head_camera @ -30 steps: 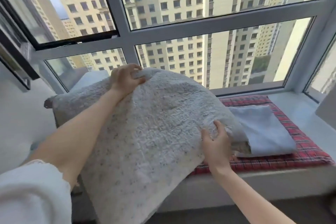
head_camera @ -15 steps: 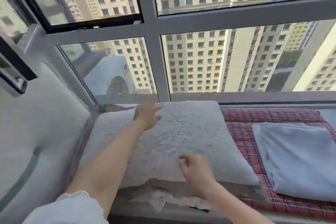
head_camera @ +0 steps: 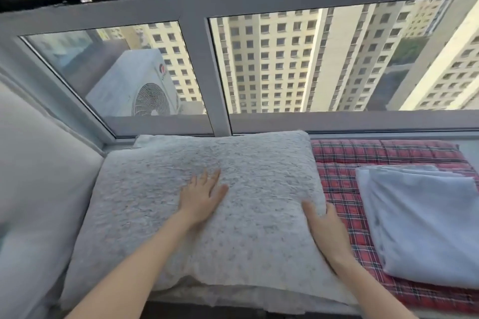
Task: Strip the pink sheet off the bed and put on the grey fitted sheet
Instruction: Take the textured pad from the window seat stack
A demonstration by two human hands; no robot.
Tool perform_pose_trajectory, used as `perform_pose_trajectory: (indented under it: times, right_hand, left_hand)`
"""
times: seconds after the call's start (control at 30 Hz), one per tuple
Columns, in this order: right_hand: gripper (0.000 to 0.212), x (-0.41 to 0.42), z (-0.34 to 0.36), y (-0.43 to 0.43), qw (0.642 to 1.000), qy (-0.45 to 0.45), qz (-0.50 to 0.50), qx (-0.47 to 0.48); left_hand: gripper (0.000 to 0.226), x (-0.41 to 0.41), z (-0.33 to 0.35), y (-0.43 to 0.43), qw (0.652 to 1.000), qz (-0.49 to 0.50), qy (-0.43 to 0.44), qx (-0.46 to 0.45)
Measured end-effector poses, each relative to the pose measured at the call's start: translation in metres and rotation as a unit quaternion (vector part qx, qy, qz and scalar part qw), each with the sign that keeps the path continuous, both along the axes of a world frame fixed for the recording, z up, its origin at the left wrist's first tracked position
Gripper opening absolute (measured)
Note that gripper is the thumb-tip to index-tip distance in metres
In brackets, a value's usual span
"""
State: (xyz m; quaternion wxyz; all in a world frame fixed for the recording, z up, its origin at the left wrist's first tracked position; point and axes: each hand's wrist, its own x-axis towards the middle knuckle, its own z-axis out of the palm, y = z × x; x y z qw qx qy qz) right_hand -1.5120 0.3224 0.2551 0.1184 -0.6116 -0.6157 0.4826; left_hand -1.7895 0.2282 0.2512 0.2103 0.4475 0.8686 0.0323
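A thick, speckled off-white pillow (head_camera: pixel 145 202) lies flat on the window ledge below the glass. My left hand (head_camera: pixel 202 195) rests flat on its middle with straight fingers. My right hand (head_camera: pixel 322 225) lies along the pillow's right edge, fingers straight and touching its side. To the right, a folded pale grey sheet (head_camera: pixel 420 223) sits on a red plaid mat (head_camera: pixel 339 171). No pink sheet or bed is in view.
A grey window frame (head_camera: pixel 207 65) rises directly behind the ledge. A padded pale wall panel (head_camera: pixel 39 189) closes the left side. An air-conditioner unit (head_camera: pixel 134 85) and tall buildings show outside the glass.
The pillow, held up in both hands a second ago, now lies flat on the ledge. Both hands have let go and rest on it; my left hand slid toward the middle.
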Motion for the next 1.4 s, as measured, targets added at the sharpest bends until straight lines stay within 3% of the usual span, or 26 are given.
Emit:
perform_pose_trajectory:
  times: [0.07, 0.13, 0.23, 0.37, 0.47, 0.6, 0.77, 1.0, 1.07, 1.4]
  right_hand:
    - [0.050, 0.006, 0.002, -0.019, 1.000, 0.001, 0.005, 0.030]
    - [0.058, 0.013, -0.010, -0.029, 0.997, -0.057, 0.020, 0.049]
    - [0.079, 0.020, -0.033, -0.028, 0.995, -0.095, 0.014, 0.001]
    - [0.071, 0.036, -0.028, -0.027, 0.990, -0.134, -0.027, 0.046]
    - [0.054, 0.066, -0.012, -0.042, 0.982, -0.138, -0.082, 0.098]
    - [0.033, 0.143, 0.002, -0.075, 0.962, -0.136, -0.215, 0.101]
    - [0.021, 0.278, 0.012, -0.151, 0.889, -0.144, -0.422, 0.099]
    - [0.024, 0.468, 0.027, -0.303, 0.772, -0.186, -0.604, 0.068]
    - [0.033, 0.520, 0.029, -0.343, 0.736, -0.193, -0.645, 0.065]
    - [0.024, 0.703, 0.027, -0.505, 0.595, -0.221, -0.772, 0.020]
  left_hand:
    - [0.112, 0.004, 0.005, 0.008, 0.999, -0.015, -0.021, 0.034]
    - [0.110, 0.011, 0.007, 0.016, 0.997, -0.066, -0.014, 0.024]
    - [0.095, 0.030, -0.004, 0.031, 0.991, -0.127, 0.039, -0.026]
    - [0.064, 0.061, -0.005, 0.056, 0.991, -0.121, 0.053, 0.027]
    - [0.056, 0.107, 0.005, 0.084, 0.963, -0.242, 0.081, 0.083]
    - [0.043, 0.218, 0.023, 0.115, 0.901, -0.395, 0.050, 0.170]
    - [0.033, 0.394, 0.047, 0.100, 0.782, -0.585, -0.031, 0.210]
    - [0.028, 0.650, 0.067, 0.009, 0.636, -0.726, -0.110, 0.237]
    - [0.034, 0.718, 0.070, -0.021, 0.610, -0.748, -0.129, 0.226]
    - [0.021, 0.975, 0.075, -0.152, 0.509, -0.822, -0.154, 0.204]
